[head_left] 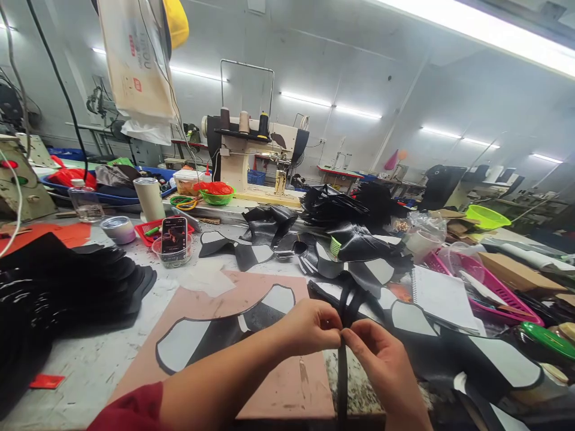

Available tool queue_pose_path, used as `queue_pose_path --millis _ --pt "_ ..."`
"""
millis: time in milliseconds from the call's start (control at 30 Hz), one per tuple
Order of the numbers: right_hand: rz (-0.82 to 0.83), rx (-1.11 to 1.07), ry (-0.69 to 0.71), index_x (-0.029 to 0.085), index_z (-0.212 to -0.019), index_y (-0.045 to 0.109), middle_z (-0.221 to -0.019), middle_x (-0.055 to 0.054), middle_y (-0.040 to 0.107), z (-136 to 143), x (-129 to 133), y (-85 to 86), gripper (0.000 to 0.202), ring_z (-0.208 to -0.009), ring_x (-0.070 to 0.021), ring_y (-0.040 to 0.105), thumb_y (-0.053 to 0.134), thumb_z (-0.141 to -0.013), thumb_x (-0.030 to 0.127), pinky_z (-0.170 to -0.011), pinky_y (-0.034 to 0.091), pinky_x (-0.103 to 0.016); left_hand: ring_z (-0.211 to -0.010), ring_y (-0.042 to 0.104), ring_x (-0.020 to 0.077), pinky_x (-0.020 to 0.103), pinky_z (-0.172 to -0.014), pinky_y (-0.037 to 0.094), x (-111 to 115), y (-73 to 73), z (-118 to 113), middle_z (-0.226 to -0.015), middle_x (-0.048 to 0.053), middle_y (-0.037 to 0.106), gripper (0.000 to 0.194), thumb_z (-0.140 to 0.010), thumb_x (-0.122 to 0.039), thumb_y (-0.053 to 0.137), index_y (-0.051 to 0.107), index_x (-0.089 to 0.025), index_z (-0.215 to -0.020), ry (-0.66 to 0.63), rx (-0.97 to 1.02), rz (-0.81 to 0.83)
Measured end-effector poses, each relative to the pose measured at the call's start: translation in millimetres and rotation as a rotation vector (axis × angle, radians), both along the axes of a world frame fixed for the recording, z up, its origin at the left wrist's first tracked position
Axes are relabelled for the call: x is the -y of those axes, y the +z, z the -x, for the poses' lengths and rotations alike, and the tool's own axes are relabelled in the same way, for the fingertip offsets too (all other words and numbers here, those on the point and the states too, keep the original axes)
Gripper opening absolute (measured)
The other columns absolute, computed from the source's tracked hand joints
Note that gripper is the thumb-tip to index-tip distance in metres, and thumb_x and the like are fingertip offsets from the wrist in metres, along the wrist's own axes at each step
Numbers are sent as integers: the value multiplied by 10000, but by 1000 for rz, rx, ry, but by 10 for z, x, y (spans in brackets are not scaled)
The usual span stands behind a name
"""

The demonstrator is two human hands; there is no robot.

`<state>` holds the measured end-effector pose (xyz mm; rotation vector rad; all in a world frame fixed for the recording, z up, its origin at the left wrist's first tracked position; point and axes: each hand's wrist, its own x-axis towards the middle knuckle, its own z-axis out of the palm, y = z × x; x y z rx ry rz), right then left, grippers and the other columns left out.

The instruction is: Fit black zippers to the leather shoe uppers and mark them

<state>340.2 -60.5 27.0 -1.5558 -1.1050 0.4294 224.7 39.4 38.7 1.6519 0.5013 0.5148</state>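
Observation:
A narrow black strip (342, 383) hangs down between my hands, and its upper part loops over the pieces behind. My left hand (309, 325) reaches in from the left with its fingers curled closed, pinching the strip. Right beside it, my right hand (381, 359) pinches the strip between thumb and fingers, the fingertips of both hands almost touching. Under my left forearm, a black leather piece with white backed ends (182, 344) lies on a pink board (309, 395). More black and white pieces (503, 359) spread to the right.
Stacked black pieces (81, 293) lie at left. A phone (174, 239) leans in a clear tub, near a tumbler (150, 199). Behind stands a sewing machine (251, 155) with thread spools. At right are a notebook (444, 299), a pink basket (507, 305) and a green-lidded jar (550, 338).

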Motion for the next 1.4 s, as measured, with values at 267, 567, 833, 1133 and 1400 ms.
queue_pose_path --millis 267,567,833,1133,1400 --pt "-51 -63 50 188 -565 565 -494 16 542 16 36 -55 246 -459 -123 504 652 -649 403 -438 417 -210 -481 505 113 242 -498 379 19 -31 23 -472 -21 529 115 -501 -256 585 520 -163 -515 -107 82 270" --pt "-123 -22 -81 223 -735 473 -587 18 611 226 -30 49 230 -517 -143 598 639 -672 369 -494 478 -219 -486 511 113 231 -486 378 60 8 184 -486 -21 514 504 -432 -552 732 415 -180 -550 -22 150 283" --pt "-168 179 16 230 -883 576 -666 -19 684 658 -62 98 179 -609 -169 655 534 -792 379 -526 483 -224 -602 464 127 251 -579 356 165 167 694 -550 -25 452 190 -644 -183 551 432 -184 -496 293 122 -87" --pt "-188 -9 264 232 -918 551 -713 2 661 1265 -244 -43 225 -626 -142 649 650 -722 282 -584 546 -236 -654 540 130 227 -603 417 176 -90 1468 -696 10 564 166 -809 -216 469 615 -183 -736 312 243 -371" --pt "-472 713 -85 210 -868 519 -650 26 640 1706 -363 -201 108 -547 -106 629 548 -788 145 -546 512 -186 -470 428 91 199 -438 341 145 -332 1890 -551 -17 466 196 -709 -69 453 432 -184 -552 781 56 -962"
